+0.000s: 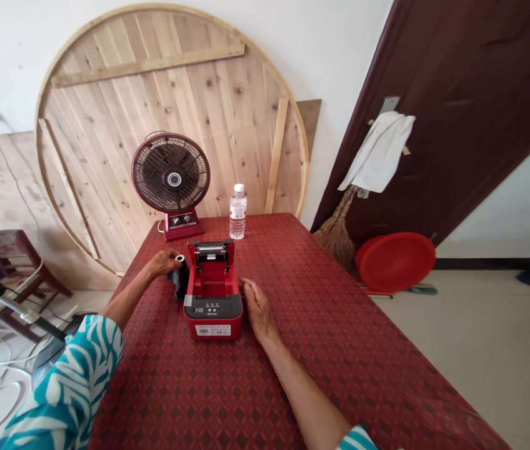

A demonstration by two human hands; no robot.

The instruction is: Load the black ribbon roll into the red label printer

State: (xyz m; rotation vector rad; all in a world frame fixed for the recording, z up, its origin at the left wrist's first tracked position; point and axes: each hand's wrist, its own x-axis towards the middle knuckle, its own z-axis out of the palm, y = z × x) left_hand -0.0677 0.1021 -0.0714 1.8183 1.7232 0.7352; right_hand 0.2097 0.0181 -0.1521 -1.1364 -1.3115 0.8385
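A red and dark-grey label printer point(213, 328) rests on the table, its lid point(211, 250) raised and its red inner bay exposed. Just left of it, my left hand point(164, 261) is closed on a dark roll with a white core point(180, 281), which is upright beside the printer. The fingertips on the roll are partly hidden. My right hand point(258, 306) lies along the printer's right side, fingers stretched forward and touching or nearly touching the casing. Nothing shows in that hand.
A red patterned cloth point(321, 350) covers the table. At its far end stand a fan point(174, 178) and a water bottle point(237, 212). A round wooden board point(190, 106) leans on the wall. Right of the table are a broom point(340, 231) and a red basin point(396, 261).
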